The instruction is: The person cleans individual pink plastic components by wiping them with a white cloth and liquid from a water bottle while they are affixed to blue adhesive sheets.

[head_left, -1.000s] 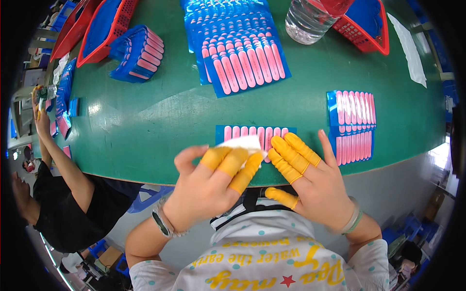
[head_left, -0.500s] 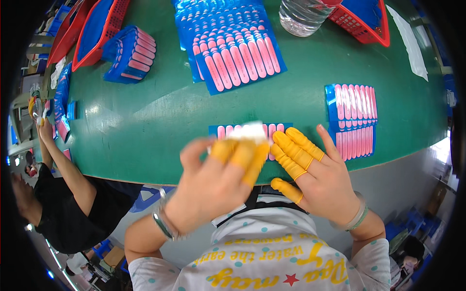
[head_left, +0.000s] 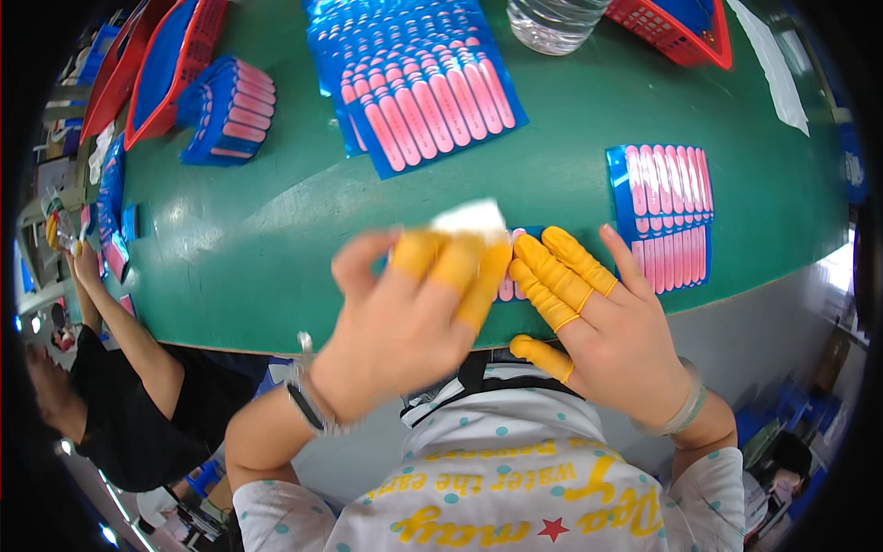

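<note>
Far left of the large fanned pile of shiny blue plastic sheets printed with rounded pink strips (head_left: 432,101), a person in a black top (head_left: 138,405) sits at the edge of the green table (head_left: 276,285). Also left of the pile is a red plastic lattice basket (head_left: 191,60) with blue material inside, and between basket and pile stands a small curved stack of blue-and-pink sheets (head_left: 246,110). On the pile's near side, the slightly blurred left hand (head_left: 395,313), in yellow finger cots, grips a folded white cloth (head_left: 471,219) above a single blue sheet with pink strips (head_left: 507,290), which lies nearer the wearer than the pile, mostly covered. Right of the pile come a clear plastic container (head_left: 556,28), then the right hand (head_left: 607,322), fingers extended flat over the single sheet's right part, grasping nothing, two overlapping blue-and-pink sheets (head_left: 664,216), a second red basket (head_left: 671,41) and a long white strip (head_left: 777,74).
</note>
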Tool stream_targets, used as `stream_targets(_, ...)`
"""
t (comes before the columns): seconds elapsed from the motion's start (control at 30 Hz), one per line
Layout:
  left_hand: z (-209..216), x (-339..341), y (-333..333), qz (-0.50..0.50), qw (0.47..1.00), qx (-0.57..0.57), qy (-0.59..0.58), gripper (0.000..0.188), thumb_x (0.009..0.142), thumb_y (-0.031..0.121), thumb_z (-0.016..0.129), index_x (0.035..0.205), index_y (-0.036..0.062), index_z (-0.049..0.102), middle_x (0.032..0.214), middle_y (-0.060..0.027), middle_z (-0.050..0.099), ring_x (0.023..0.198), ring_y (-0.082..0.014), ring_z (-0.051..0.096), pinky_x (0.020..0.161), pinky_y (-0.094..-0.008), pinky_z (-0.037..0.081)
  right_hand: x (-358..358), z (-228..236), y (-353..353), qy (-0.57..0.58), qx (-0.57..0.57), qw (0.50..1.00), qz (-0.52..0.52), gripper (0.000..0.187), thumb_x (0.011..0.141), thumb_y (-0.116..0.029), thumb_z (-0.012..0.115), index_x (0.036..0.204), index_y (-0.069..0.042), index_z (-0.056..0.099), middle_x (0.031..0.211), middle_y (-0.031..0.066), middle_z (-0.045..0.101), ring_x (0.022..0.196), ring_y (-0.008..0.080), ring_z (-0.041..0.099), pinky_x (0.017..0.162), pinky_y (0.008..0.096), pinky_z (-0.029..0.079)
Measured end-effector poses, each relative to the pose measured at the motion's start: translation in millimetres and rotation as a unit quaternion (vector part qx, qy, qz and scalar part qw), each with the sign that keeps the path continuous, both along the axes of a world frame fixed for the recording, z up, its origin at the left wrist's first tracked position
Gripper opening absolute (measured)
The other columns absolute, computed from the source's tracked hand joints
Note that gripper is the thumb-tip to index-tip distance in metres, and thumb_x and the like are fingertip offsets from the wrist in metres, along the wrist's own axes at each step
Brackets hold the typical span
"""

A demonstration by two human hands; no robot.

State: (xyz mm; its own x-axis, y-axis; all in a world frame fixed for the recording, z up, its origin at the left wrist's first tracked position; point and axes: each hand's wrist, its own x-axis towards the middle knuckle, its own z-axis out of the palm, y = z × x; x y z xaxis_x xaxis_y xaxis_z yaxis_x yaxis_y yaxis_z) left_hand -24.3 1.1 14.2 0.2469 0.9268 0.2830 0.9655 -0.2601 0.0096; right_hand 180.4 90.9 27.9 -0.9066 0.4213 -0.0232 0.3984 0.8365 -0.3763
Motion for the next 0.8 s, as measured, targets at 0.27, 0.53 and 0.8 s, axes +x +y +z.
stream_targets(0.27, 7, 11, -30, -0.003, 0.996, -0.064, -0.061, 0.036, 0.071, 0.02, 0.071, 0.106, 0.0148, 0.078, 0.111, 0.002, 0.063, 0.1, -0.0186, 0.057, 0.089, -0.0448, 0.029, 12, 0, 10, 0.026, -0.013, 1.0, 0.0, 0.058, 0.081, -0.035, 0.076, 0.129, -0.005, 0.063, 0.14, 0.0088, 0.058, 0.135, 0.0295, 0.05, 0.117, 0.0573, 0.027)
stream_targets(0.53, -10, -4, 36, -0.02, 0.998, 0.031, -0.059, 0.036, 0.071, 0.015, 0.07, 0.106, 0.0137, 0.077, 0.112, -0.0013, 0.061, 0.099, -0.0225, 0.056, 0.09, -0.0474, 0.03, 11, 1, 1, -0.002, 0.007, 1.0, -0.025, 0.056, 0.08, -0.031, 0.076, 0.129, -0.005, 0.064, 0.139, 0.0073, 0.059, 0.136, 0.0307, 0.049, 0.117, 0.0599, 0.024)
stream_targets(0.8, -1, 22, -24, -0.023, 0.997, -0.044, -0.067, 0.04, 0.068, 0.019, 0.069, 0.107, 0.0148, 0.077, 0.109, 0.0013, 0.062, 0.102, -0.021, 0.057, 0.092, -0.0449, 0.03, 13, -1, 3, 0.013, -0.011, 0.999, -0.028, 0.055, 0.081, -0.032, 0.076, 0.128, -0.006, 0.065, 0.14, 0.0071, 0.058, 0.138, 0.0306, 0.047, 0.117, 0.0616, 0.023)
